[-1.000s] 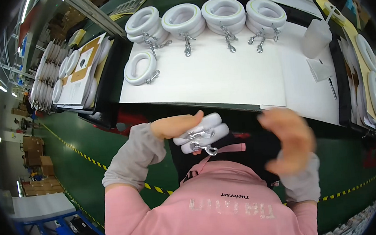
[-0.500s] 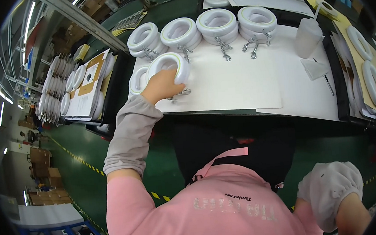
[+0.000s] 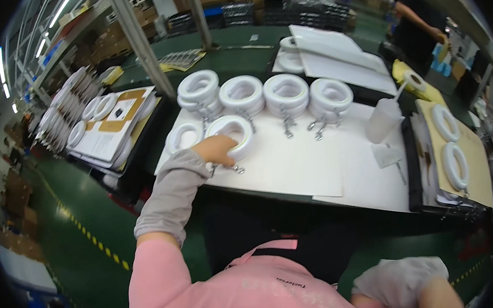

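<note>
My left hand [image 3: 217,149] is closed on the near edge of a white ring [image 3: 244,137] at the left front of the white work surface. Its fingers reach toward the ring's opening. Small metal clips [image 3: 233,169] hang out below that hand. Just left of it lies another white ring [image 3: 170,140], partly hidden. Behind these stand several stacks of white rings, among them a left stack [image 3: 197,83] and a right stack [image 3: 334,91], with metal clips trailing in front. Of my right arm, a grey sleeve [image 3: 404,277] and bare skin show at bottom right; the fingers are out of frame.
A translucent squeeze bottle [image 3: 384,121] stands at the right, with a small bag [image 3: 387,155] and a thin dark tool [image 3: 401,173] near it. Black bins with rings and cardboard [image 3: 125,122] flank the surface. Another person's arm [image 3: 418,19] shows at far right.
The view has tilted up, so the table sits lower in the picture. My left hand keeps its hold on the ring, which now looks lower and nearer the surface.
</note>
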Tool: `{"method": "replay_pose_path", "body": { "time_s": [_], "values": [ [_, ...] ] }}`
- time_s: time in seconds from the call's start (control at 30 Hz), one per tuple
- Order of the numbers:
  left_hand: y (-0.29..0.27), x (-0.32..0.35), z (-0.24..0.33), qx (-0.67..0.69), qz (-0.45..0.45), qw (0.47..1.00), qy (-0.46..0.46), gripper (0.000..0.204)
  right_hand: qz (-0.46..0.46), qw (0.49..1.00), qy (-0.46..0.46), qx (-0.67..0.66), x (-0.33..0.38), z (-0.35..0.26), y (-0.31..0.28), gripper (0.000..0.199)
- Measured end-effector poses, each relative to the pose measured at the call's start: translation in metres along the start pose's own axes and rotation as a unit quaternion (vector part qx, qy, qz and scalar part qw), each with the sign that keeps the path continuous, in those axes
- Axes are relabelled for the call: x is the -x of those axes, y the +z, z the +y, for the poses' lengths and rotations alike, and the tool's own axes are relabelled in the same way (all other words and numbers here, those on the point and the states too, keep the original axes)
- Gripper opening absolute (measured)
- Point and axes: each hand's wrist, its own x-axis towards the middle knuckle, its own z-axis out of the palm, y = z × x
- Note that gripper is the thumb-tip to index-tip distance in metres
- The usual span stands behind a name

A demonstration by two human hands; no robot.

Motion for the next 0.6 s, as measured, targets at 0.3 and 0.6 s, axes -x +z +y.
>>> {"method": "replay_pose_path", "body": {
  "time_s": [0.3, 0.6],
  "values": [
    [-0.01, 0.036, 0.049, 0.041, 0.383, 0.913, 0.132, 0.047, 0.073, 0.979, 0.171, 0.086, 0.026, 0.079, -0.04, 0.036],
    [0.101, -0.033, 0.117, 0.247, 0.409, 0.869, 0.13, 0.026, 0.111, 0.984, 0.139, -0.02, 0.01, 0.109, -0.045, 0.038]
  ]
}}
